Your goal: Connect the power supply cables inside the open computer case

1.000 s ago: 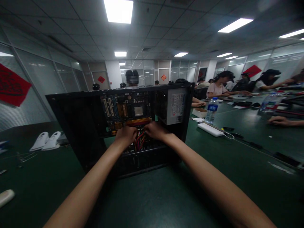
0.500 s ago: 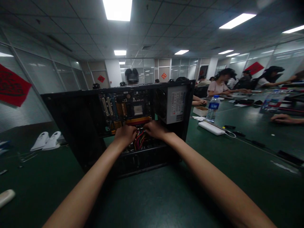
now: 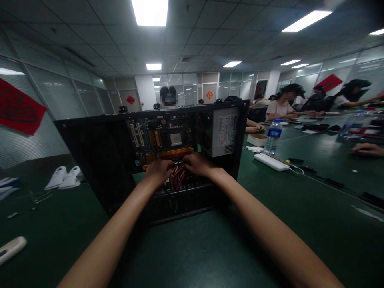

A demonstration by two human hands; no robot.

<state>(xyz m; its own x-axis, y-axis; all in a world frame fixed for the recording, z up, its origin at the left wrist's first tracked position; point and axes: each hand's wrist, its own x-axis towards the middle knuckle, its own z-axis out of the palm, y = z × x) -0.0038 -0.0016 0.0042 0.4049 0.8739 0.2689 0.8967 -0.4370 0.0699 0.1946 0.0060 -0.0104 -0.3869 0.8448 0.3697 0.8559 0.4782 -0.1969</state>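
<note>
Fingers of the left hand point(image 3: 159, 170) and right hand point(image 3: 198, 164) curl around the soft, bendable wire bundle point(image 3: 177, 176) inside the open computer case point(image 3: 99, 160). Gripping at the stiff plug seems safer than the wires; whether either hand pinches is hidden.

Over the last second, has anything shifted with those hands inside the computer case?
Hardly anything. The left hand and right hand are still curled at the bundle of coloured wires below the motherboard in the open computer case, and whether they grip the wires is hidden. Only the view drifted slightly, so the water bottle sits a little further right. Nothing was picked up or let go.
</note>
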